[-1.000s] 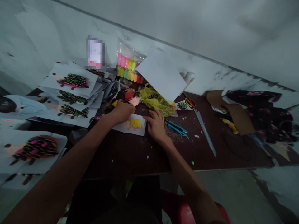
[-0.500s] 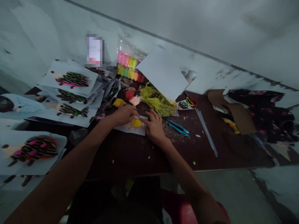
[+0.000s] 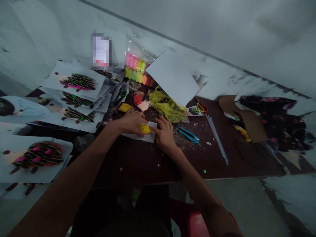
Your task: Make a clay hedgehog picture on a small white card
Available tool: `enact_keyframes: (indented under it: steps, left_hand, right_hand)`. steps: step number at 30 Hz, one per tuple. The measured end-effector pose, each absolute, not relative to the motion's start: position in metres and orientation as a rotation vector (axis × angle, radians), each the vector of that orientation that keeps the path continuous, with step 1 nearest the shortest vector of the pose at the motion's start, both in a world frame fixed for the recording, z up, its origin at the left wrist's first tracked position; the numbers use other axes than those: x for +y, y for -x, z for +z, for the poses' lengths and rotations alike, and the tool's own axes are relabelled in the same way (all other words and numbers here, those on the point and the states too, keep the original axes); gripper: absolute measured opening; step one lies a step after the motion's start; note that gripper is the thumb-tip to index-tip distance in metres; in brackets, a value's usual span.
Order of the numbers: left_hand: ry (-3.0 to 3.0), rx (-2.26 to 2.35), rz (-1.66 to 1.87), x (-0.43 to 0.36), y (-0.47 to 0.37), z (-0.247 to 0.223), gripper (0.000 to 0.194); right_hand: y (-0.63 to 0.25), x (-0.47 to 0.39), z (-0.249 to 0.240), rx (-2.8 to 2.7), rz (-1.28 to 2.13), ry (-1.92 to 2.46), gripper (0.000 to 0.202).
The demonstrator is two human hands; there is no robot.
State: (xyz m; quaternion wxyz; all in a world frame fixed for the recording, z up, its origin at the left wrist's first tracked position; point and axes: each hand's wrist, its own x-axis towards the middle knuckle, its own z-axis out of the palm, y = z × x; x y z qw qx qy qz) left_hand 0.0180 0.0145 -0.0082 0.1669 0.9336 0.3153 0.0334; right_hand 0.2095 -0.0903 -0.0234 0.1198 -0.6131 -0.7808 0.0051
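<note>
While working yellow clay (image 3: 145, 128) on paper (image 3: 150, 137) atop the counter (image 3: 140, 164), with left hand (image 3: 132, 122) curved over it, unclear if gripping, and right hand (image 3: 166, 135) spread open alongside, press lightly and evenly.

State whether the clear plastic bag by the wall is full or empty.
Not empty: two rows of coloured pieces show through the clear plastic bag. Whether it is full I cannot tell; the white sheet covers its right edge.
</note>
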Motion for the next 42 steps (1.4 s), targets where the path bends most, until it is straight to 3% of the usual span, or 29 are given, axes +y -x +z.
enact_keyframes:
  steps: [35,42]
  left_hand:
    - [-2.646,0.891,0.064,0.01,-0.017,-0.002,0.049]
    - [-2.667,0.892,0.011,0.01,-0.017,0.0,0.058]
  right_hand:
    - [-0.204,-0.109,-0.026,-2.277,0.014,1.761,0.035]
    - [-0.202,-0.108,-0.028,-2.269,-0.026,1.747,0.039]
